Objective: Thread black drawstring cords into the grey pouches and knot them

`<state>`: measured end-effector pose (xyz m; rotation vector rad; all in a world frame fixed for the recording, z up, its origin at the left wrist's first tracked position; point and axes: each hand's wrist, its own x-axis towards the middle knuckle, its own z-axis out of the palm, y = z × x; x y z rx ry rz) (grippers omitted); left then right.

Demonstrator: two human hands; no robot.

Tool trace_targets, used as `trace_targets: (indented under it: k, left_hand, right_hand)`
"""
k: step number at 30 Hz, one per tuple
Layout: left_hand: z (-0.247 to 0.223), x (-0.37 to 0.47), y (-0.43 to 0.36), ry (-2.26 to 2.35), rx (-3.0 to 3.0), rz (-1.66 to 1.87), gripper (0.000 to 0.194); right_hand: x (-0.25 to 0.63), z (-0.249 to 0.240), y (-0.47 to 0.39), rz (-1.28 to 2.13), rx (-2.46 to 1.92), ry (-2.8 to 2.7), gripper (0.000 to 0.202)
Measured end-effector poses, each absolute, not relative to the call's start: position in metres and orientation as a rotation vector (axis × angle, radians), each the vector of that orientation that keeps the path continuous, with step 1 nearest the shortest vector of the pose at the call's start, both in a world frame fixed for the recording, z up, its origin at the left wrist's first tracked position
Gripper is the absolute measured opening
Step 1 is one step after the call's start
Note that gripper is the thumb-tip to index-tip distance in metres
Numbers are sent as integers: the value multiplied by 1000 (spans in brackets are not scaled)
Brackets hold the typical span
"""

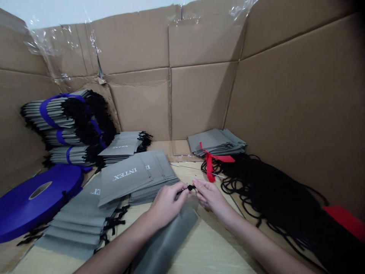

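My left hand pinches a black drawstring cord near the middle of the table. The fingers of my right hand close on the same cord from the other side, and a small knot shows between the two hands. Below them hangs a grey fabric pouch, partly covered by my left forearm. Just left of my hands lies a stack of grey pouches printed INTEX. Nearer to me on the left, several pouches with knotted black cords lie fanned out.
A large blue ribbon roll sits at the left, before bundled pouches tied with blue ribbon. A smaller pouch pile stands beside them. More grey pouches and black cords with a red tie lie right. Cardboard walls surround the table.
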<state>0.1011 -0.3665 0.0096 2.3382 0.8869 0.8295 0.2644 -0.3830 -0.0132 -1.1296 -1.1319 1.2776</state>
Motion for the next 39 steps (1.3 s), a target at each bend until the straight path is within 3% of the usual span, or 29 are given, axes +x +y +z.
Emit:
trace_targets:
  k: [8,15,18,25,31,39]
  left_hand:
    - [5,102,-364,910,2283,905,23]
    - [8,100,-362,799,2246,844,26]
    - [9,100,-363,873,2286,827,24]
    - [8,98,-359,897,2376,767,25]
    - [6,99,-359,885,2324,798,24]
    - [9,103,-360,862,2226,793,23]
  right_hand:
    - [265,-13,-383,1214,-1131,-1159,49]
    - [266,2,-399,721,-1166,-1653,24]
    - [267,4,-398,698,-1195,-1710,16]
    - [278,-2,-389,841,-1203,-1730,20]
    - [282,0,-387,684,-1189,-1777,6]
    - [285,2,-385,897,-1120,-1528,32]
